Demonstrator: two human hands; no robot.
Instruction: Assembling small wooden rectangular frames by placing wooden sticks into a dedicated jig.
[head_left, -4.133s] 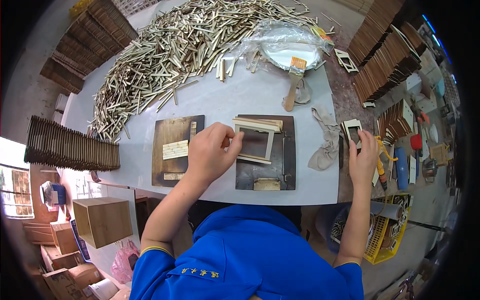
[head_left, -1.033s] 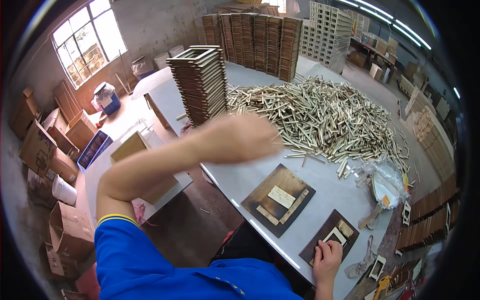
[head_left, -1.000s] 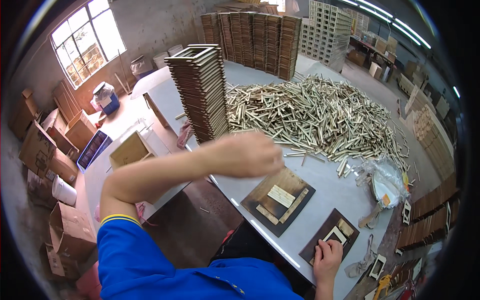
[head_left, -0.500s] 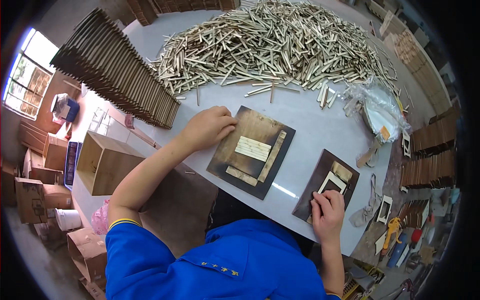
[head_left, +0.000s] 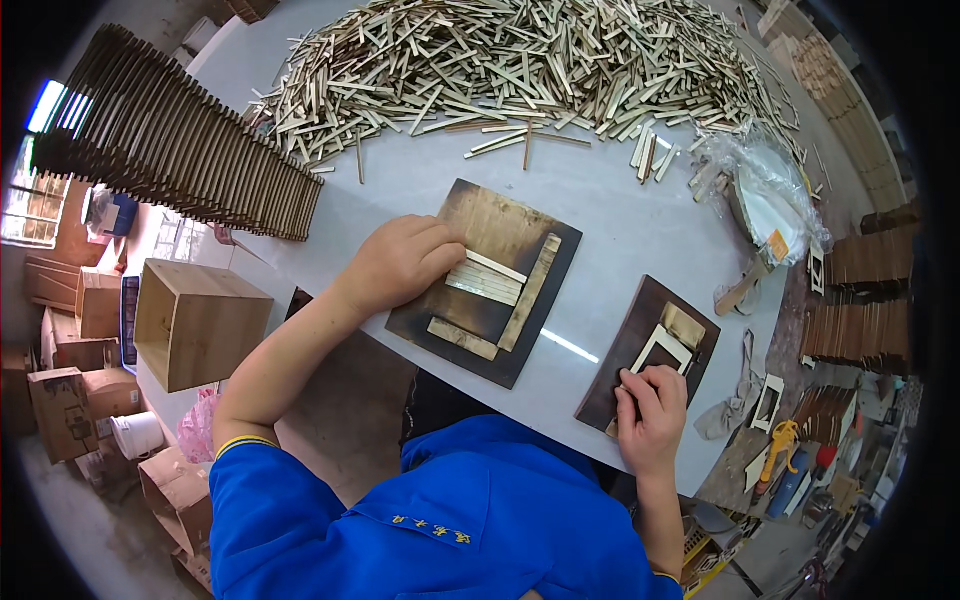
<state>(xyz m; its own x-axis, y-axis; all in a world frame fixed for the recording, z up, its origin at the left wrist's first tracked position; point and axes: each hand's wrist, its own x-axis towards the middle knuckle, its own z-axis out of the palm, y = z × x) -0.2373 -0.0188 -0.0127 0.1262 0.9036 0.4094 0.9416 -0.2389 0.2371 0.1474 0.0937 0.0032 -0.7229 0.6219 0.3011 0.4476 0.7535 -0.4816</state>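
My left hand [head_left: 405, 262] is closed over the left side of a square jig board [head_left: 490, 210]. Its fingertips pinch the end of a pale thin wooden strip [head_left: 497, 266], which slants over a row of similar strips [head_left: 485, 287] lying side by side. Two wooden stop bars [head_left: 530, 293] border that row on the right and near sides. To the right, my right hand [head_left: 652, 408] has curled fingers gripping the near end of a pale rectangular frame [head_left: 672, 348]. This frame lies on a smaller dark board [head_left: 613, 378], below a wooden block [head_left: 684, 325].
A large heap of loose wooden strips [head_left: 540, 70] covers the table's far side. A tall stack of slats [head_left: 190, 140] stands at left, above an open wooden box [head_left: 205, 320]. Clear plastic wrap [head_left: 750, 170] and a grey cloth [head_left: 728, 400] lie at right.
My left hand has moved from the jig board's upper left edge down onto the strips, and one strip now slants in its fingers. My right hand stays on the frame. The whole view has shifted slightly.
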